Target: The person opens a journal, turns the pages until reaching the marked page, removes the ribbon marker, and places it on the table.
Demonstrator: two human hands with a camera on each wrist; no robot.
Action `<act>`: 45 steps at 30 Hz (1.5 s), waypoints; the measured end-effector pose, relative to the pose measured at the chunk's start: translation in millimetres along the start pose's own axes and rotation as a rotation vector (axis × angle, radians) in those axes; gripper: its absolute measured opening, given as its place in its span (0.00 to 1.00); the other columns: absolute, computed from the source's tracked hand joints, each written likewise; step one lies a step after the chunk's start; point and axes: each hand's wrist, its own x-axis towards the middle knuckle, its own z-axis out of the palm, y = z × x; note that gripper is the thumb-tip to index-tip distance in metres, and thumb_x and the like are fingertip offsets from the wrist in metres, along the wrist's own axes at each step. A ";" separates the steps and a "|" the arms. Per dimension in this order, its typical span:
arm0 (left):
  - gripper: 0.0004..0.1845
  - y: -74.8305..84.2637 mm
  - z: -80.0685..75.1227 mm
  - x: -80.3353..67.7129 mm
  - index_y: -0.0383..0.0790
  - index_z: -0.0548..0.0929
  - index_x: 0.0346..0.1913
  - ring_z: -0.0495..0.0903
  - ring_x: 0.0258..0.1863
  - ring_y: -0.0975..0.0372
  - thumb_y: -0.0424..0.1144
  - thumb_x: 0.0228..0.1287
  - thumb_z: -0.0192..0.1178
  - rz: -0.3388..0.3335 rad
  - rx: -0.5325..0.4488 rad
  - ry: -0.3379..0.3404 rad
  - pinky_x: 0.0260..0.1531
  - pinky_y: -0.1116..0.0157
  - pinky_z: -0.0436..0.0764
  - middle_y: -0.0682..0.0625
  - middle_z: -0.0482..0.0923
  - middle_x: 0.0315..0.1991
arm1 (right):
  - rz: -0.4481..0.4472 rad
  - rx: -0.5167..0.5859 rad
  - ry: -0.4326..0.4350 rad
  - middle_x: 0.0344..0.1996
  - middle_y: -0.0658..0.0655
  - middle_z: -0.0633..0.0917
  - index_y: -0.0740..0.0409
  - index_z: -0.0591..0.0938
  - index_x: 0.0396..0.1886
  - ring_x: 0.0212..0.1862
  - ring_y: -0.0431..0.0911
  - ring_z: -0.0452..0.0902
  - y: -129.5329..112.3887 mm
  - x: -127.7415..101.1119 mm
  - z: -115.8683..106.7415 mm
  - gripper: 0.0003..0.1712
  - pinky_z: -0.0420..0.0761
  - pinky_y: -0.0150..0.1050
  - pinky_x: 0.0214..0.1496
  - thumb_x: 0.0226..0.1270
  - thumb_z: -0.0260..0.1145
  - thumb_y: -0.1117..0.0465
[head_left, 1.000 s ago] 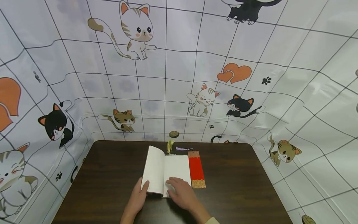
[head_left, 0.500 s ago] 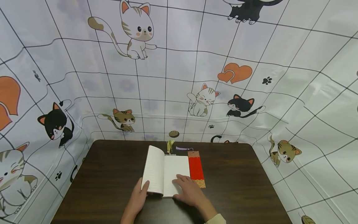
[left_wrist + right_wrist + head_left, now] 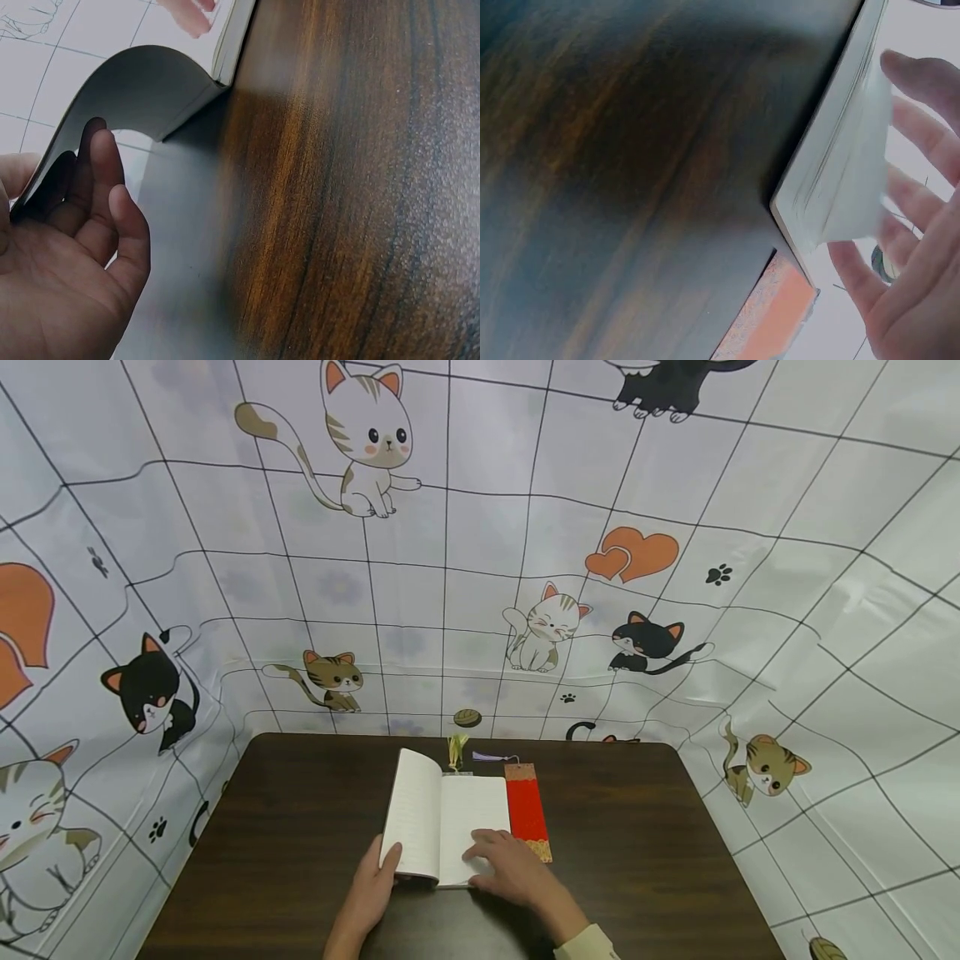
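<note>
An open notebook [image 3: 474, 827] with pale pages lies near the middle of the table, its left side raised and curved. My left hand [image 3: 371, 883] grips that raised side, thumb on the page and fingers behind the cover; in the left wrist view, the left hand [image 3: 82, 255] shows under the bent cover. Over the right-hand page my right hand [image 3: 513, 870] has loosely bent fingers touching the paper. In the right wrist view, the right hand [image 3: 922, 247] is spread beside the slightly fanned page edges [image 3: 847, 180], pinching nothing I can make out.
A red bookmark [image 3: 527, 806] with gold ends lies right of the notebook, a purple tassel [image 3: 491, 757] at its top. A yellow-green tassel [image 3: 456, 750] pokes out above the notebook. Behind the dark wooden table [image 3: 615, 827] hangs a cat-printed sheet [image 3: 480, 543].
My right hand has slid right across the right-hand page toward its outer edge, near the red bookmark. The left hand and the notebook stay in place.
</note>
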 end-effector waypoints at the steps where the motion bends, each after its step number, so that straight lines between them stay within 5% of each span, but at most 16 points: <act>1: 0.28 0.0 0.0 0.1 0.32 0.67 0.76 0.80 0.64 0.46 0.50 0.89 0.48 0.000 -0.002 -0.001 0.54 0.50 0.84 0.34 0.79 0.66 | -0.002 0.014 -0.004 0.72 0.50 0.82 0.37 0.90 0.58 0.71 0.51 0.79 -0.5 0.0 -1.6 0.18 0.80 0.55 0.71 0.70 0.76 0.45; 6: 0.30 1.3 -0.1 0.5 0.32 0.67 0.77 0.80 0.65 0.44 0.52 0.89 0.48 -0.006 -0.002 -0.001 0.53 0.47 0.85 0.33 0.78 0.67 | -0.007 0.039 0.010 0.63 0.48 0.87 0.41 0.92 0.51 0.64 0.49 0.83 -2.0 -0.9 -7.4 0.11 0.83 0.51 0.68 0.71 0.75 0.52; 12: 0.30 1.7 0.1 0.5 0.32 0.68 0.76 0.80 0.63 0.46 0.53 0.89 0.48 -0.012 0.009 0.007 0.52 0.48 0.85 0.33 0.78 0.66 | -0.024 -0.004 0.096 0.61 0.48 0.88 0.42 0.90 0.53 0.65 0.49 0.82 -2.0 -1.7 -6.0 0.14 0.77 0.60 0.69 0.69 0.75 0.59; 19: 0.32 1.0 0.4 1.3 0.32 0.66 0.78 0.76 0.69 0.43 0.55 0.89 0.47 -0.018 0.025 0.000 0.58 0.46 0.82 0.32 0.75 0.71 | 0.012 0.011 0.340 0.85 0.55 0.63 0.36 0.77 0.74 0.78 0.59 0.68 -3.1 1.6 -2.5 0.39 0.70 0.65 0.76 0.64 0.78 0.60; 27: 0.30 1.4 0.4 0.0 0.34 0.67 0.77 0.75 0.70 0.43 0.54 0.88 0.48 -0.013 0.011 -0.012 0.60 0.44 0.81 0.34 0.76 0.70 | 0.127 0.154 0.577 0.88 0.59 0.54 0.45 0.61 0.86 0.80 0.61 0.65 -15.4 5.3 -1.2 0.61 0.74 0.67 0.74 0.58 0.85 0.57; 32: 0.32 3.1 0.3 -1.6 0.31 0.65 0.79 0.74 0.73 0.40 0.53 0.89 0.47 0.002 0.020 -0.010 0.60 0.45 0.83 0.31 0.73 0.73 | 0.192 0.342 0.528 0.87 0.59 0.58 0.50 0.54 0.89 0.76 0.59 0.72 -28.1 9.8 0.9 0.62 0.76 0.63 0.74 0.63 0.83 0.55; 35: 0.30 3.7 0.5 -1.3 0.31 0.67 0.77 0.77 0.68 0.44 0.52 0.89 0.47 0.013 0.026 0.002 0.57 0.49 0.83 0.33 0.77 0.69 | 0.151 0.399 0.463 0.86 0.60 0.62 0.52 0.60 0.86 0.75 0.59 0.75 -35.8 11.3 4.3 0.54 0.76 0.63 0.73 0.68 0.80 0.53; 40: 0.25 3.9 1.9 -1.1 0.33 0.71 0.72 0.83 0.49 0.55 0.50 0.90 0.47 0.014 -0.010 -0.008 0.47 0.59 0.81 0.40 0.86 0.51 | 0.031 0.385 0.402 0.81 0.59 0.70 0.50 0.71 0.80 0.77 0.58 0.73 -46.1 10.2 13.8 0.37 0.75 0.64 0.74 0.75 0.72 0.53; 45: 0.24 3.4 3.1 -1.3 0.31 0.71 0.70 0.83 0.38 0.60 0.48 0.91 0.44 0.018 -0.059 -0.022 0.41 0.63 0.79 0.44 0.86 0.41 | -0.062 0.357 0.365 0.77 0.55 0.76 0.46 0.74 0.78 0.74 0.55 0.76 -54.0 7.2 20.5 0.32 0.77 0.60 0.74 0.77 0.70 0.54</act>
